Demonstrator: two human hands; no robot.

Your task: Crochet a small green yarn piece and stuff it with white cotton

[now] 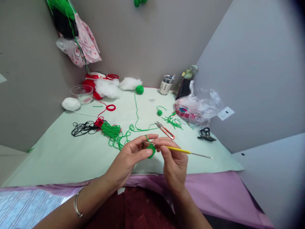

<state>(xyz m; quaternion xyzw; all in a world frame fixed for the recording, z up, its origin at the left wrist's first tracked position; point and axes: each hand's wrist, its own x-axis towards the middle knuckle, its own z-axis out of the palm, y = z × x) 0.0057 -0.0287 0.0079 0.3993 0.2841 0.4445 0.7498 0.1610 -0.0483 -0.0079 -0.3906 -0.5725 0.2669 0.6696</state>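
Observation:
Between thumb and fingers, my left hand [135, 151] pinches a small round piece of green crochet [151, 150], with green yarn looped over the raised index finger. My right hand [175, 160] grips a yellow-handled crochet hook [181, 149]. The hook's left tip meets the top of the green piece, while its bare metal end points right. Just beyond the hands lie orange-handled thread snips [165, 130]. Loose green yarn [111, 130] runs from a bundle on the left toward my left hand. My fingers partly cover the green piece.
Farther back are a green yarn ball [139, 89], white stuffing [107, 88], a clear tub [83, 94] and a pen can [166, 85]. On the right sit a plastic bag [197, 106], a bottle [186, 83] and a black hair claw [206, 135]. Black yarn [84, 128] lies left.

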